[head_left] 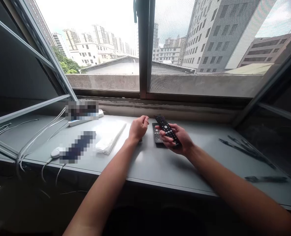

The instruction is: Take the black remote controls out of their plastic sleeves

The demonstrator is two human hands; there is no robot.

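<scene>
My right hand [179,139] is wrapped round a black remote control [165,126], tilted with its buttons facing up. Directly behind and below it, a second black remote control [157,140] lies flat on the grey table, partly covered by the held one and my fingers. To the left of both remotes, my left hand [138,127] is closed with its fingers curled in, close above the table. Whatever those fingers hold, if anything, is hidden. A stack of clear plastic bags [112,136] lies left of my left hand.
White cables [40,134] and a white power strip [86,118] occupy the left side, beside blurred-out items. Several dark thin strips [246,149] and a clear packet [265,179] lie at the right. Metal frame bars [29,109] slope across the left; a window stands behind.
</scene>
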